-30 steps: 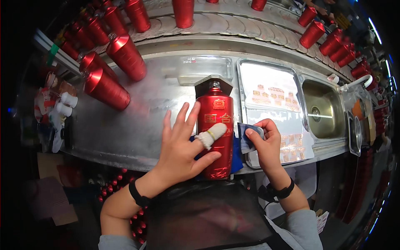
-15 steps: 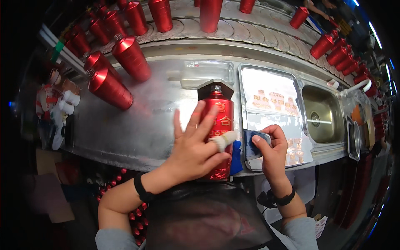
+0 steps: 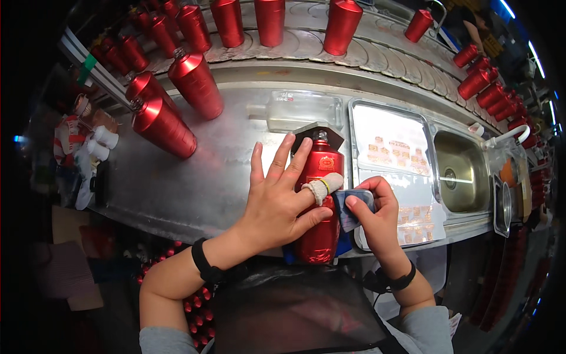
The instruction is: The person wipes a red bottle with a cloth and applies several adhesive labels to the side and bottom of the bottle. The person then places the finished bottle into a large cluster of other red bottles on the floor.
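A glossy red bottle (image 3: 322,239) lies on its side, neck pointing away from me, cradled against a dark angled holder (image 3: 335,134). Blue cloth (image 3: 289,253) peeks out beneath its base. My left hand (image 3: 277,197) rests on the bottle's left side with fingers spread; one finger wears a pale knitted finger cover (image 3: 326,187). Pinched in my right hand (image 3: 380,215) is a flat blue-grey pad (image 3: 352,207) with a pale rounded edge, at the bottle's right side. Gold patches mark the bottle; my fingers hide part of them.
Right of the bottle, a metal tray (image 3: 433,150) holds white sheets of gold decals (image 3: 389,133). Beyond it is a sink (image 3: 451,177) with a white faucet (image 3: 519,134). A clear glass bottle (image 3: 303,111) lies behind. Several red bottles (image 3: 197,88) stand left and along the plated conveyor (image 3: 377,59).
The right hand's pad has moved left from over the tray to the bottle's side. The left hand has shifted leftward on the bottle, and bottles on the conveyor have moved.
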`<control>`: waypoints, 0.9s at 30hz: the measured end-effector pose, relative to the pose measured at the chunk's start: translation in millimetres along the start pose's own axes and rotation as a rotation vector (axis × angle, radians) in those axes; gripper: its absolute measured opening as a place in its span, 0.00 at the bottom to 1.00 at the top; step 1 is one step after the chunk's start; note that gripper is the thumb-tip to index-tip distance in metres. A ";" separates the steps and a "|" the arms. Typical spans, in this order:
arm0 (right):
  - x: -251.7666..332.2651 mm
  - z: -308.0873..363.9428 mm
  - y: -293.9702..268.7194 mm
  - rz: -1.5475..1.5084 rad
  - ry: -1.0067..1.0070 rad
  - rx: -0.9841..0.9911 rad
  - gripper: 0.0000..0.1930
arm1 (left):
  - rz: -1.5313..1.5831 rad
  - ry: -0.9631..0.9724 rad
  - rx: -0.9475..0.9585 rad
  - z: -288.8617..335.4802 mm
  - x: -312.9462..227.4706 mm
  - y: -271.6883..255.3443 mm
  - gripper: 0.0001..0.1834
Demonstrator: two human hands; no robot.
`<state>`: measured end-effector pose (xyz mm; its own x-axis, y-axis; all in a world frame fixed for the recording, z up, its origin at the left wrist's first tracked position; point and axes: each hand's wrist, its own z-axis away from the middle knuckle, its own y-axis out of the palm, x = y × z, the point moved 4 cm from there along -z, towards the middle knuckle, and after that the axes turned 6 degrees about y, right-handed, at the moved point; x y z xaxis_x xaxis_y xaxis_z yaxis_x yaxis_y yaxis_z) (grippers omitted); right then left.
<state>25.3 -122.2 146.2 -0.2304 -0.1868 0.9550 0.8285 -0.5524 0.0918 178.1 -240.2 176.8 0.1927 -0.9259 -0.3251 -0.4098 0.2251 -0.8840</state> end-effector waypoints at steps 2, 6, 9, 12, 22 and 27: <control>0.3 2.3 0.9 0.017 0.017 0.000 0.13 | -0.012 0.013 0.010 -6.8 1.1 -1.5 0.23; 0.9 4.9 1.5 0.022 0.018 -0.009 0.12 | 0.009 0.058 -0.012 -20.2 9.0 -3.2 0.20; 1.2 4.8 1.1 0.039 0.026 0.004 0.12 | -0.047 0.004 -0.038 -17.4 26.6 0.4 0.21; 4.1 3.6 1.3 0.061 0.004 0.011 0.12 | 0.022 -0.053 -0.077 -10.2 32.7 5.9 0.22; 62.4 -27.0 24.0 0.663 -0.793 0.093 0.14 | 0.122 -0.159 -0.059 45.2 17.8 13.0 0.27; 44.2 7.7 13.1 0.782 -0.891 0.254 0.17 | 0.246 -0.185 0.022 74.7 9.2 16.9 0.27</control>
<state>29.9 -131.4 191.9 0.7262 0.2808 0.6276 0.6865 -0.3465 -0.6393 239.5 -222.2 133.8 0.2496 -0.7723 -0.5842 -0.4450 0.4443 -0.7775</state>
